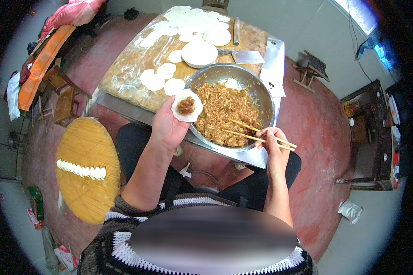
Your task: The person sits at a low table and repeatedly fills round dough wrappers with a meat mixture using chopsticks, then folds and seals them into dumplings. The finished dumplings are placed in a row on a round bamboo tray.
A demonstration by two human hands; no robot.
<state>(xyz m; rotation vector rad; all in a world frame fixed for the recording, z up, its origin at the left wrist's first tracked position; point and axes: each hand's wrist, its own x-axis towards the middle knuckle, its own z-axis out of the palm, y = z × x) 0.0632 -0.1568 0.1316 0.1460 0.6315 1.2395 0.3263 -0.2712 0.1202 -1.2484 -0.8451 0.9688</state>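
Observation:
On the fingers of my left hand (168, 125) lies a round dough wrapper (196, 116), with a lump of brown filling (186, 106) at its centre. My right hand (273, 142) grips a pair of wooden chopsticks (251, 136), whose tips reach into the minced filling (223, 113). That filling sits in a large steel bowl (269, 103), at the front of the wooden board (124, 77). Several loose wrappers (153, 80) lie on the board left of the bowl, and many more (192, 20) overlap at the back under flour.
Behind the bowl are a white bowl (199, 55), a cleaver (247, 57) and a rolling pin (236, 31). A round straw tray (86, 144) to my left carries a row of folded dumplings (81, 169). Wooden chairs (64, 103) stand at far left, a folding stool (309, 70) at right.

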